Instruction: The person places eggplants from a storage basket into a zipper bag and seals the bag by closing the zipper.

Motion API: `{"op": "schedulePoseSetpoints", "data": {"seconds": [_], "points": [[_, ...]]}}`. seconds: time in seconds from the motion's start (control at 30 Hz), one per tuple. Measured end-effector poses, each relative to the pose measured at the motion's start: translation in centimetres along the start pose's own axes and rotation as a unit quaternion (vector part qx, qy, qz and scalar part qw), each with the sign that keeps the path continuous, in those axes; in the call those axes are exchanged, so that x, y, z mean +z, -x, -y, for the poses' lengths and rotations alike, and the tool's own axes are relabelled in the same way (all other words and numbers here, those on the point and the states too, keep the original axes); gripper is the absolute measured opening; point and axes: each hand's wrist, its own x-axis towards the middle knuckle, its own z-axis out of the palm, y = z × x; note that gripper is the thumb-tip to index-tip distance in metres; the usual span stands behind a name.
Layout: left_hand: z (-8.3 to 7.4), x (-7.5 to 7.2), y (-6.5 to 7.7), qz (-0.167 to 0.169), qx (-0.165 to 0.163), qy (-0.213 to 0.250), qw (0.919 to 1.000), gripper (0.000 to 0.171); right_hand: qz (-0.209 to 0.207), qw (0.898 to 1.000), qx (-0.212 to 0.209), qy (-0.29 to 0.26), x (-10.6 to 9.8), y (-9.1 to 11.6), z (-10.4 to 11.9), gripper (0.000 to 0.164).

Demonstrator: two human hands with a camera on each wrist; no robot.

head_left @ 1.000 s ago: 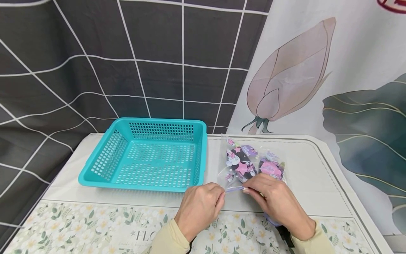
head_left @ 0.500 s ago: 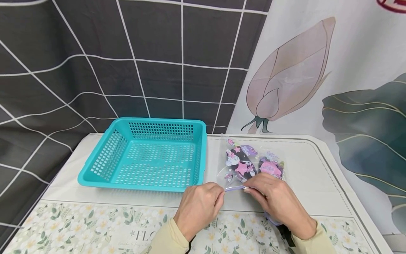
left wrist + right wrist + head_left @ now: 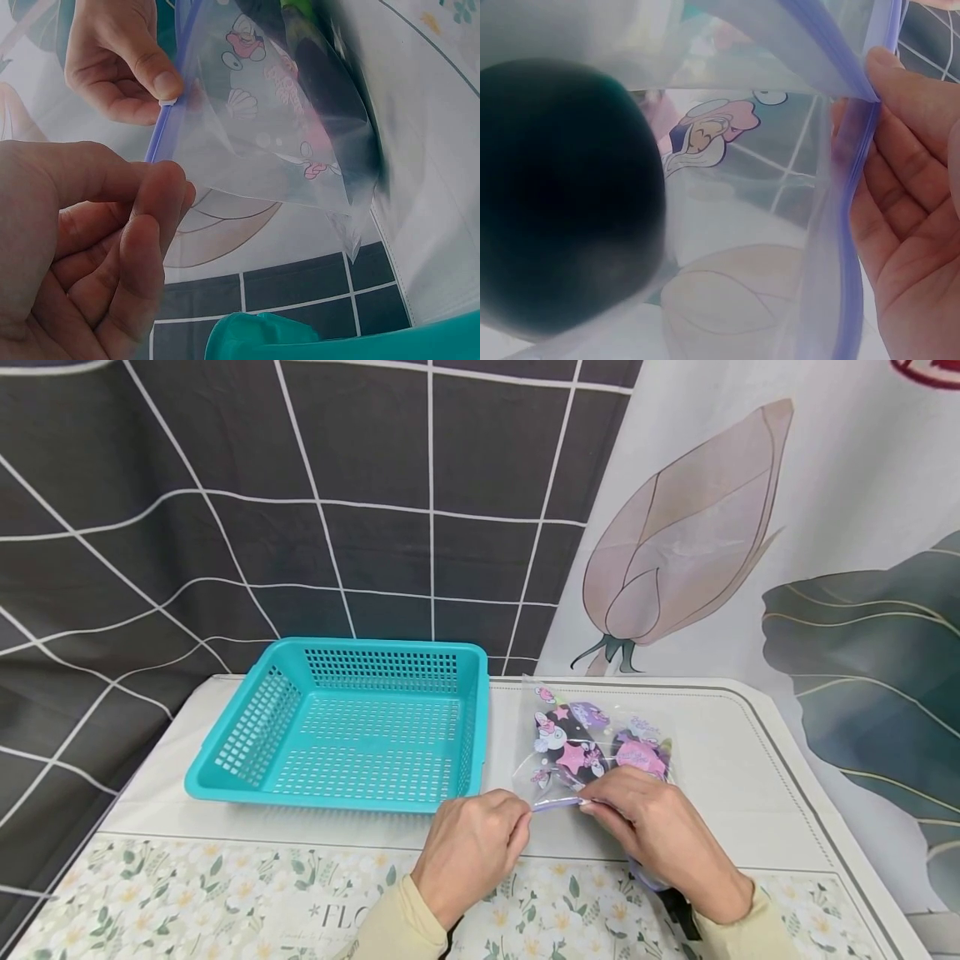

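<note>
A clear zip bag [image 3: 551, 760] with pink and purple cartoon prints lies at the right of the table. My left hand [image 3: 472, 852] pinches one end of its purple zip strip [image 3: 555, 805]. At the small white slider [image 3: 169, 102], my right hand [image 3: 660, 835] grips the strip between thumb and fingers. The right wrist view shows the two purple edges parting at the right fingertips, so the mouth gapes on that side. Inside the bag is a dark rounded thing [image 3: 570, 195]; its kind cannot be made out. A bit of green [image 3: 298, 9] shows there too.
A turquoise perforated basket [image 3: 337, 803] with nothing in it stands left of the bag. The table carries a white and floral cloth [image 3: 247, 893]. Behind it hang a dark checked curtain [image 3: 375, 552] and a white flower-print one [image 3: 682, 535].
My right hand has slid slightly to the right along the zip strip, and a little more purple strip shows between the hands. The left hand stays in place.
</note>
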Motion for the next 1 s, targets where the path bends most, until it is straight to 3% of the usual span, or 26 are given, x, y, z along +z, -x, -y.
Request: {"op": "schedulePoseSetpoints", "data": {"seconds": [0.53, 0.77, 1.0], "points": [[0.02, 0.07, 0.00, -0.013, -0.004, 0.009, 0.9999, 0.010, 0.029, 0.999, 0.031, 0.005, -0.64, -0.05, 0.09, 0.009], [0.00, 0.05, -0.07, -0.013, -0.006, 0.012, 0.9998, 0.011, 0.003, 1.000, 0.006, 0.013, -0.44, 0.03, -0.11, 0.005], [0.10, 0.11, -0.02, -0.017, -0.005, 0.012, 0.9998, 0.011, -0.001, 1.000, 0.008, 0.013, -0.29, 0.20, -0.15, 0.008]]}}
